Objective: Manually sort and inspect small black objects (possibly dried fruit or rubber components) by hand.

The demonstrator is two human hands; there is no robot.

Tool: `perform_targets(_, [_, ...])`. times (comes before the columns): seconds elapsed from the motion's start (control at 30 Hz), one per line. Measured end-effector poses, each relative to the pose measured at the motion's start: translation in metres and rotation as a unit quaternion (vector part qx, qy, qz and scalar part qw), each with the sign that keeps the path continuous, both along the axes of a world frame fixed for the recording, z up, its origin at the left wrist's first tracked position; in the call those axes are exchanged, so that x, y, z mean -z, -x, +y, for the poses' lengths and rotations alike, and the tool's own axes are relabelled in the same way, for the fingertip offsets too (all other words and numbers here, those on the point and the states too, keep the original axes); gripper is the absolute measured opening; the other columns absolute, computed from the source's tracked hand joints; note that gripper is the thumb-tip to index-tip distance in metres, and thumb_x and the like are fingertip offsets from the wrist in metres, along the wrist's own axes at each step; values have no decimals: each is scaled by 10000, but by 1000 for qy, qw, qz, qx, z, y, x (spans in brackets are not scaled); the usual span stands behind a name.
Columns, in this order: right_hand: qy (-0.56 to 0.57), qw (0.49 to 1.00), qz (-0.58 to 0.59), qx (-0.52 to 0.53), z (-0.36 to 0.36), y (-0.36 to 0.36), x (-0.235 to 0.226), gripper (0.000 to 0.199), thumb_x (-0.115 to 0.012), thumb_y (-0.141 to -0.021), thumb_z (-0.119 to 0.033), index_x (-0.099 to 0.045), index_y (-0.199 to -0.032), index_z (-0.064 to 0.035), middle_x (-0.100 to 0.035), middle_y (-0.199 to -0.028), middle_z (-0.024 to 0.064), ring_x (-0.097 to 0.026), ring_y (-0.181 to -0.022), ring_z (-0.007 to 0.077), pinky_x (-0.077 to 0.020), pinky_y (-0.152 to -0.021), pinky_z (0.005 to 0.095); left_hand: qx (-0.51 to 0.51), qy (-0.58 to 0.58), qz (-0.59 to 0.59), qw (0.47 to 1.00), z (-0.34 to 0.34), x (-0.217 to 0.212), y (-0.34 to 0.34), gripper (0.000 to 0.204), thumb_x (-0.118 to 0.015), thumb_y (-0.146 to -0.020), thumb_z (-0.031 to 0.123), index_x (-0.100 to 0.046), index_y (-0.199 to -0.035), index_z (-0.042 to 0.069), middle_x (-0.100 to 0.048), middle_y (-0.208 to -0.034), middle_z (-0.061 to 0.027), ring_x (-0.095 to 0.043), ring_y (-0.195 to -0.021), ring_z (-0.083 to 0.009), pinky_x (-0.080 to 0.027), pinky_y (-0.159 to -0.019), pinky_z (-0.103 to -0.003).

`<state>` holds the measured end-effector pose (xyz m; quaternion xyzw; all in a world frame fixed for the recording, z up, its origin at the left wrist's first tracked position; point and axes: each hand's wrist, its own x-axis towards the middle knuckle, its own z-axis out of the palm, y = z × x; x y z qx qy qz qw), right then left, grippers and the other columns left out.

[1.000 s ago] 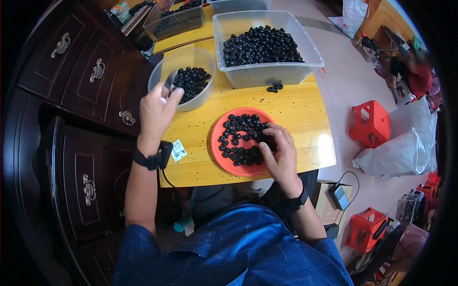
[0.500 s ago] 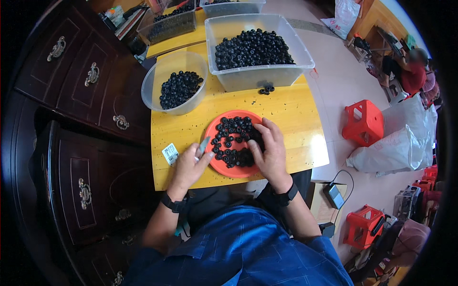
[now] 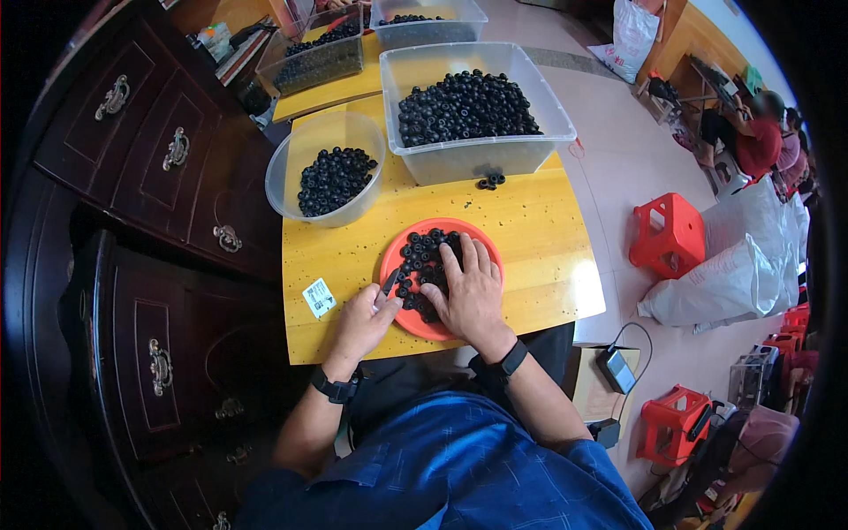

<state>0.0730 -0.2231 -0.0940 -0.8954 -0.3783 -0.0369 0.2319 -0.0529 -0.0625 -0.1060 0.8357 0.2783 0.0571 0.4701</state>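
Note:
A round red plate (image 3: 495, 305) lies near the table's front edge, with many small black ring-shaped parts (image 3: 412, 265) on it. My left hand (image 3: 364, 320) is at the plate's left rim, closed around a small knife (image 3: 390, 282) whose short blade points over the parts. My right hand (image 3: 468, 296) lies across the right side of the plate, fingers spread and palm down on the parts. It covers some of them, and I see nothing gripped in it.
Beyond the plate stand a round clear tub (image 3: 281, 190) and a large clear bin (image 3: 539, 152), both holding black parts. A few loose parts (image 3: 491, 181) lie by the bin. A white label (image 3: 319, 298) is at left. Dark drawers (image 3: 168, 265) flank the table; a red stool (image 3: 667, 235) stands right.
My right hand has moved left and flattened out over the parts, its fingers now spread. My left hand keeps the knife, its blade tilted differently. The whole view has shifted slightly.

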Motion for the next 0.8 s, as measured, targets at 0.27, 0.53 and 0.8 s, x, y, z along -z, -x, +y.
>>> perform_targets(0.27, [28, 999, 35, 8, 3, -3, -9, 565, -679, -842, -414, -572, -1289, -85, -530, -1246, 159, -515, -1123, 337, -415, -920, 456, 3, -2, 0, 1000, -2, -7, 0, 294, -697, -879, 191, -480, -750, 39, -436, -649, 4, -413, -613, -99, -382, -557, -290])
perform_targets(0.53, [17, 1000, 8, 0, 4, -4, -3, 443, -681, -851, -353, -584, -1199, -97, -556, -1151, 145, -544, -1071, 319, -450, -867, 451, 5, 10, -24, 1000, 1, 4, 0, 292, -705, -870, 179, -486, -736, 40, -431, -641, 14, -400, -615, -87, -368, -548, -284])
perform_targets(0.8, [-23, 999, 45, -17, 5, -5, 1, 349, -689, -859, -275, -582, -1132, -85, -579, -1019, 163, -641, -859, 343, -516, -744, 443, 2, 2, -34, 999, 1, 7, 0, 296, -709, -867, 180, -489, -728, 38, -432, -635, 5, -399, -608, -96, -365, -546, -290])
